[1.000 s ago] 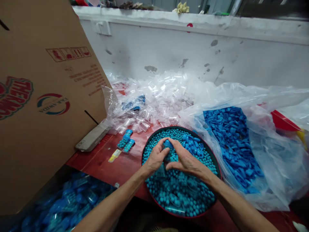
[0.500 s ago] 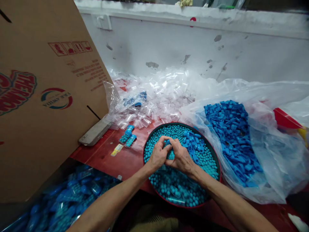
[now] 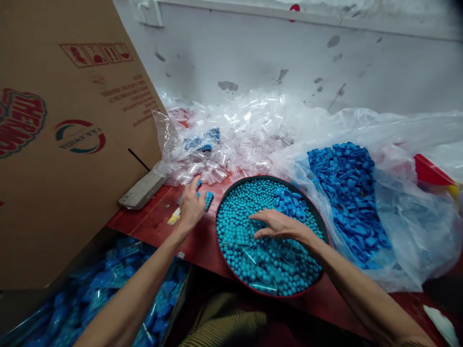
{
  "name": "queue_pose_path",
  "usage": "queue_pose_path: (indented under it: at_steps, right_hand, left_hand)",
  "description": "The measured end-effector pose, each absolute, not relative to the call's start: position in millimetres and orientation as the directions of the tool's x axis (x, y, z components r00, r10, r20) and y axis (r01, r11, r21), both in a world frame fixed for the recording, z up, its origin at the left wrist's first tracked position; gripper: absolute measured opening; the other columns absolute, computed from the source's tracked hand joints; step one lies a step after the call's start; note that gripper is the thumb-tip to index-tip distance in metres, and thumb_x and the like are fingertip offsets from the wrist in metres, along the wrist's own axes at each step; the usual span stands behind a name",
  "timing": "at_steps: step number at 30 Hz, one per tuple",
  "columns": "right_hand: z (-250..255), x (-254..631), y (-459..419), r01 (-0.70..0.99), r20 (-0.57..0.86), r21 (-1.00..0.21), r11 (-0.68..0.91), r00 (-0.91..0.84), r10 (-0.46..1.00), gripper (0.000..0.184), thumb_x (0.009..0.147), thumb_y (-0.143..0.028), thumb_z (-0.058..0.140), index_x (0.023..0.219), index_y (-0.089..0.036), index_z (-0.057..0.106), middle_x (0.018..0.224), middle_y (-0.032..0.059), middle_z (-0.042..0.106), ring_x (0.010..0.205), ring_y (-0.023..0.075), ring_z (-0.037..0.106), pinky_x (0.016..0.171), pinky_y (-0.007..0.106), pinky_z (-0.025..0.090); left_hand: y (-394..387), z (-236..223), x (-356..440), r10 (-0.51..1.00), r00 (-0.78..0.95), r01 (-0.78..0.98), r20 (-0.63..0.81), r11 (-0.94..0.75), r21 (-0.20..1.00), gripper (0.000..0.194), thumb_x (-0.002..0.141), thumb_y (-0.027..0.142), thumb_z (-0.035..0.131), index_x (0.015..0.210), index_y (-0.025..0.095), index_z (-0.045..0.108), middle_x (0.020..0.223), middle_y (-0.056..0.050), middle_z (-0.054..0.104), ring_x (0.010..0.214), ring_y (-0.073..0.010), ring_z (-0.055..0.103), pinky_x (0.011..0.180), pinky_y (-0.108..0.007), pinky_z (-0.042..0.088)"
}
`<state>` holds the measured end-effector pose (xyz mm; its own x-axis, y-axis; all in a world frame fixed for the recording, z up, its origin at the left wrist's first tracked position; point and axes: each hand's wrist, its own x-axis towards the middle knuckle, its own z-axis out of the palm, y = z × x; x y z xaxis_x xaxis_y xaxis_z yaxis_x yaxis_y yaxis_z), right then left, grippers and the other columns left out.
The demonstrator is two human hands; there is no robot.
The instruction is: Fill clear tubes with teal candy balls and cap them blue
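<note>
My left hand (image 3: 191,207) reaches over the red table, its fingers bent around small clear containers of teal balls with blue caps. One such container (image 3: 209,200) shows beside the thumb and seems to be in my grasp, and the hand hides most of the others. My right hand (image 3: 277,224) hovers above a round basin (image 3: 218,231), fingers apart, holding nothing. Teal balls (image 3: 246,197) fill the basin. Blue caps (image 3: 291,202) lie in a heap at its right rear, and clear empty tubes (image 3: 262,274) rest on the balls near the front.
A tall cardboard box (image 3: 83,106) stands at left, with a grey phone-like object (image 3: 142,190) beside it. Clear plastic pieces (image 3: 249,130) pile up against the white wall. A plastic bag of blue parts (image 3: 343,202) lies at right. Filled blue containers (image 3: 108,289) fill a carton below.
My hands, which were together over the basin around a blue-capped container, have parted. The left has moved left to the containers on the table; the right has stayed over the basin and opened.
</note>
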<state>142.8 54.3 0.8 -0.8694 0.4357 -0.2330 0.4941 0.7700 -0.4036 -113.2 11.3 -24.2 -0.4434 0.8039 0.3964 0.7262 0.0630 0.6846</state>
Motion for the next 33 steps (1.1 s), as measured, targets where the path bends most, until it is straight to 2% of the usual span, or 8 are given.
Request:
queue_pose_path:
  at_steps: [7, 11, 15, 20, 24, 27, 30, 33]
  right_hand:
    - [-8, 146, 64, 0.523, -0.186, -0.500, 0.690, -0.844, 0.504, 0.038, 0.082, -0.036, 0.042, 0.111, -0.015, 0.053, 0.106, 0.0095, 0.059, 0.095, 0.0211, 0.053, 0.081, 0.030, 0.038]
    - [-14, 147, 76, 0.534, -0.140, -0.569, 0.625, -0.812, 0.567, 0.031, 0.085, -0.030, 0.033, 0.089, -0.017, 0.061, 0.078, 0.0022, 0.063, 0.070, 0.0149, 0.055, 0.065, 0.025, 0.039]
    - [-21, 144, 85, 0.574, -0.090, -0.604, 0.553, -0.739, 0.668, 0.033, 0.084, -0.029, 0.035, 0.064, -0.015, 0.057, 0.054, -0.0030, 0.050, 0.053, 0.0102, 0.045, 0.052, 0.021, 0.033]
    - [-21, 151, 94, 0.627, -0.041, -0.588, 0.511, -0.655, 0.755, 0.031, 0.082, -0.030, 0.039, 0.060, -0.015, 0.055, 0.051, -0.0034, 0.047, 0.051, 0.0095, 0.044, 0.050, 0.020, 0.032]
    - [-8, 185, 111, 0.732, 0.031, -0.510, 0.451, -0.509, 0.860, 0.025, 0.081, -0.028, 0.040, 0.074, -0.015, 0.060, 0.067, 0.0021, 0.059, 0.063, 0.0137, 0.052, 0.058, 0.022, 0.036]
    - [2, 209, 118, 0.856, 0.083, -0.329, 0.399, -0.395, 0.915, 0.022, 0.080, -0.027, 0.043, 0.085, -0.018, 0.062, 0.084, 0.0056, 0.064, 0.076, 0.0179, 0.056, 0.065, 0.025, 0.038]
    - [0, 208, 110, 0.839, 0.050, -0.230, 0.493, -0.496, 0.867, 0.019, 0.078, -0.026, 0.046, 0.089, -0.021, 0.062, 0.090, 0.0055, 0.064, 0.082, 0.0198, 0.056, 0.070, 0.027, 0.038]
    - [-14, 188, 99, 0.773, -0.039, -0.268, 0.575, -0.606, 0.795, 0.011, 0.068, -0.022, 0.059, 0.078, -0.022, 0.062, 0.084, 0.0045, 0.063, 0.082, 0.0200, 0.055, 0.070, 0.026, 0.038]
  left_hand:
    - [5, -22, -57, 0.937, 0.072, 0.755, 0.342, -0.275, 0.595, 0.028, 0.078, 0.018, 0.044, 0.103, 0.019, 0.055, 0.096, -0.006, 0.057, 0.092, -0.0190, 0.049, 0.084, -0.033, 0.037]
    - [16, -35, -33, 0.943, 0.259, 0.718, 0.208, -0.332, 0.612, 0.029, 0.070, 0.019, 0.055, 0.099, 0.022, 0.058, 0.086, -0.006, 0.057, 0.085, -0.0214, 0.049, 0.079, -0.033, 0.037]
    - [34, -48, -17, 0.959, 0.217, 0.650, 0.185, -0.283, 0.705, 0.022, 0.066, 0.019, 0.058, 0.089, 0.021, 0.059, 0.079, -0.003, 0.057, 0.078, -0.0189, 0.051, 0.073, -0.029, 0.037]
    - [45, -47, -14, 0.962, 0.204, 0.572, 0.179, -0.266, 0.775, 0.012, 0.067, 0.024, 0.056, 0.078, 0.019, 0.053, 0.067, 0.003, 0.052, 0.064, -0.0126, 0.048, 0.061, -0.023, 0.036]
    - [43, -38, -23, 0.992, 0.090, 0.429, 0.088, -0.118, 0.895, 0.013, 0.065, 0.025, 0.056, 0.069, 0.017, 0.047, 0.059, 0.006, 0.043, 0.056, -0.0093, 0.043, 0.055, -0.021, 0.035]
    - [38, -33, -30, 0.995, 0.074, 0.174, -0.061, 0.047, 0.984, 0.020, 0.066, 0.029, 0.055, 0.078, 0.017, 0.044, 0.062, 0.006, 0.043, 0.054, -0.0086, 0.045, 0.051, -0.021, 0.038]
    - [32, -32, -32, 0.988, 0.068, -0.024, -0.138, 0.140, 0.990, 0.026, 0.067, 0.033, 0.055, 0.084, 0.018, 0.042, 0.069, 0.005, 0.046, 0.055, -0.0088, 0.051, 0.049, -0.021, 0.042]
    - [28, -31, -31, 0.984, 0.061, -0.067, -0.169, 0.173, 0.983, 0.025, 0.068, 0.034, 0.055, 0.082, 0.017, 0.041, 0.069, 0.005, 0.047, 0.054, -0.0094, 0.054, 0.044, -0.019, 0.041]
